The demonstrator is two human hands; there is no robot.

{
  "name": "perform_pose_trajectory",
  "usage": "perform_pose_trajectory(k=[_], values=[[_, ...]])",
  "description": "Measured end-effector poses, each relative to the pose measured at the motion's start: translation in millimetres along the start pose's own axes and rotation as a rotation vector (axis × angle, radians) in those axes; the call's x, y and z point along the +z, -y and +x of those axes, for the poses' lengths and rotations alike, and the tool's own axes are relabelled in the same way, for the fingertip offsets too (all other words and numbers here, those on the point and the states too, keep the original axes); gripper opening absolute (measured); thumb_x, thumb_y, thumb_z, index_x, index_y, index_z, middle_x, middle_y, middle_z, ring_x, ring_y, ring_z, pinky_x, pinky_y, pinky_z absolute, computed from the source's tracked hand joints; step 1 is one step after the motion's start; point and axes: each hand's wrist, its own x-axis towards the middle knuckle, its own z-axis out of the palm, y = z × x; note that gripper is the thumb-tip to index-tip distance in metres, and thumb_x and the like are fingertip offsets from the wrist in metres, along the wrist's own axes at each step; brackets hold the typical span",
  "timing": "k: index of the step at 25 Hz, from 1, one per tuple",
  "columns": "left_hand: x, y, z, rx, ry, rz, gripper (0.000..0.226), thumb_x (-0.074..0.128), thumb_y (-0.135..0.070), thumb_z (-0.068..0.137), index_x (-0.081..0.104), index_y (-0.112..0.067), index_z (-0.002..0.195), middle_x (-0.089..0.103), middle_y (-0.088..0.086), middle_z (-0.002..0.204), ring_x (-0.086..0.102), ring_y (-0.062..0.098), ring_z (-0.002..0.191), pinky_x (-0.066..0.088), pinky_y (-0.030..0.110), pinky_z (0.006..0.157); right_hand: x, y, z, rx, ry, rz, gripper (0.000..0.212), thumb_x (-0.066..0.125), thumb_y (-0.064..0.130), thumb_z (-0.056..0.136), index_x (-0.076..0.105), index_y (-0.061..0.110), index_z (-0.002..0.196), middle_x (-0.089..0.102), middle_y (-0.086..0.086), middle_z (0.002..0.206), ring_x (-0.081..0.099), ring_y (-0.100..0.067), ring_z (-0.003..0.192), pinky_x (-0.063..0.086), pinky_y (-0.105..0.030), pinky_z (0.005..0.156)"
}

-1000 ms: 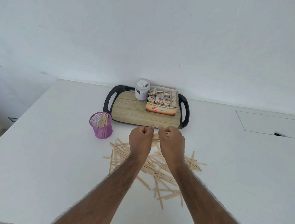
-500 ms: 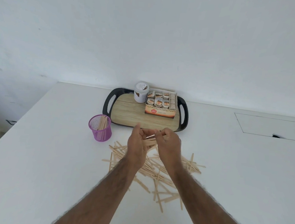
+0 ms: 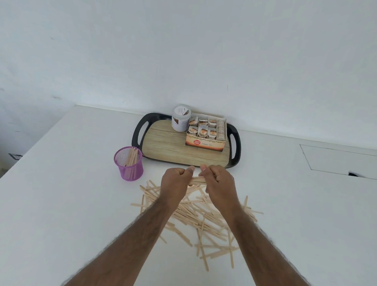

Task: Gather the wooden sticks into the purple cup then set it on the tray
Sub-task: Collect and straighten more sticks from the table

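Note:
A bundle of wooden sticks (image 3: 197,179) is held level between my two hands, just above the table. My left hand (image 3: 175,182) grips its left end and my right hand (image 3: 219,182) grips its right end. Under my wrists lies a loose pile of several wooden sticks (image 3: 202,216) scattered on the white table. The purple mesh cup (image 3: 129,163) stands upright to the left of my hands, with several sticks leaning inside it. The tray (image 3: 167,143), black-rimmed with a wood-look floor, sits just beyond my hands.
On the tray's far side stand a white jar (image 3: 180,118) and an open box of tea bags (image 3: 206,133). A wall rises right behind the tray. A rectangular hatch (image 3: 348,162) is set into the table at right. The table's left edge runs diagonally.
My hands have kept the bundle between them, shifting their hold on its ends. The pile, cup and tray have not moved.

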Motion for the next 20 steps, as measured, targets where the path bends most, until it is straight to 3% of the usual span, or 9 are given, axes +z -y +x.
perform_pose_trajectory(k=[1,3,6,10,16,20], values=[[-2.2,-0.3,1.5,0.011,-0.021,0.010,0.049,0.066,-0.038,0.096,0.053,-0.014,0.055,0.034,-0.009,0.042,0.025,0.007,0.036,0.023,0.019,0.036,-3.7,-0.7,-0.4,0.004,0.038,0.032,0.038,0.058,0.039,0.102,0.067,0.008,0.083,0.064,-0.003,0.072,0.057,-0.019,0.053,0.044,-0.024,0.049],[-1.4,-2.9,0.4,0.049,-0.026,0.024,0.051,0.066,-0.038,0.096,0.046,-0.018,0.053,0.030,-0.009,0.043,0.023,0.009,0.038,0.022,0.020,0.038,-2.9,-2.0,-4.5,0.055,0.042,0.049,0.037,0.057,0.043,0.101,0.065,0.015,0.078,0.061,0.004,0.063,0.054,-0.012,0.048,0.043,-0.023,0.049],[8.6,-4.4,-8.5,0.097,0.006,0.028,0.061,0.062,-0.042,0.098,0.034,-0.023,0.046,0.028,-0.012,0.043,0.023,0.009,0.042,0.023,0.019,0.040,8.3,-4.4,-11.2,0.071,-0.136,-0.103,0.047,0.052,0.044,0.102,0.047,0.018,0.063,0.045,0.008,0.054,0.039,-0.007,0.050,0.035,-0.028,0.050],[13.2,-2.3,-13.4,0.108,-0.001,-0.008,0.061,0.060,-0.046,0.099,0.034,-0.022,0.050,0.030,-0.008,0.046,0.024,0.009,0.043,0.023,0.019,0.041,12.7,-6.5,-13.4,0.027,-0.240,-0.157,0.049,0.052,0.039,0.103,0.040,0.017,0.060,0.038,0.007,0.050,0.032,-0.010,0.049,0.030,-0.032,0.048],[8.7,0.8,-11.4,0.250,-0.045,0.054,0.054,0.062,-0.039,0.099,0.036,-0.019,0.056,0.031,-0.010,0.047,0.025,0.008,0.047,0.024,0.020,0.044,9.9,-6.9,-7.2,0.175,-0.253,0.129,0.032,0.057,0.035,0.098,0.055,0.016,0.073,0.052,0.014,0.053,0.044,-0.002,0.049,0.040,-0.028,0.051],[8.1,-3.6,-10.1,0.341,-0.048,0.124,0.054,0.064,-0.039,0.098,0.037,-0.021,0.055,0.034,-0.011,0.047,0.029,0.008,0.048,0.027,0.021,0.045,14.8,-6.5,-10.5,0.139,-0.216,0.043,0.041,0.054,0.045,0.098,0.051,0.020,0.066,0.049,0.013,0.053,0.043,-0.004,0.051,0.038,-0.029,0.052]])
